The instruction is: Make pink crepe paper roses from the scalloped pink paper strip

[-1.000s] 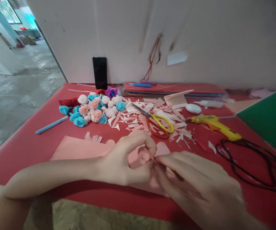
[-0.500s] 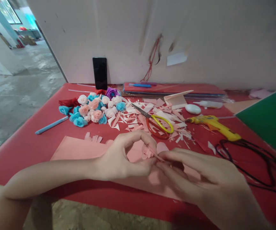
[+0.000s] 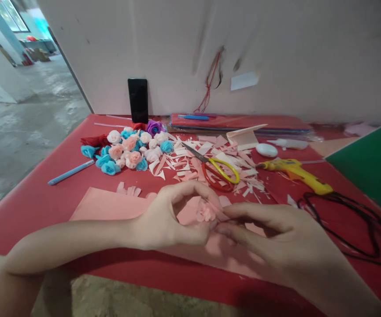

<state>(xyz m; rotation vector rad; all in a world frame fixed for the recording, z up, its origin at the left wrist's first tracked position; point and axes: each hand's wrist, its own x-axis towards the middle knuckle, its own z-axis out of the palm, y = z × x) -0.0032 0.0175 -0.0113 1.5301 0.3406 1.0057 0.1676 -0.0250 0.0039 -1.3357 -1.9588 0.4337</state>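
A small pink paper flower (image 3: 205,210) is pinched between the thumb and fingers of my left hand (image 3: 173,215), its layered petals facing up toward me. From the right, my right hand (image 3: 269,233) closes its thumb and fingertips on a pink petal (image 3: 222,216) at the flower's side. Both hands meet over a pink paper sheet (image 3: 107,207) on the red table. Just beyond them lie scissors (image 3: 218,169) with one yellow and one red-orange handle, on a heap of pink and white paper scraps (image 3: 183,160).
Finished paper roses (image 3: 132,159) in several colours cluster at the left, beside a blue pen (image 3: 71,172). A black phone (image 3: 138,101) leans on the wall. At the right are a yellow glue gun (image 3: 297,174) with a black cord (image 3: 371,220), a white oval object (image 3: 266,150) and a green board (image 3: 371,163).
My right hand has moved slightly inward, its fingertips pressing the petal closer against the flower. The flower has turned a little, showing more of its centre. The left hand stays nearly still.
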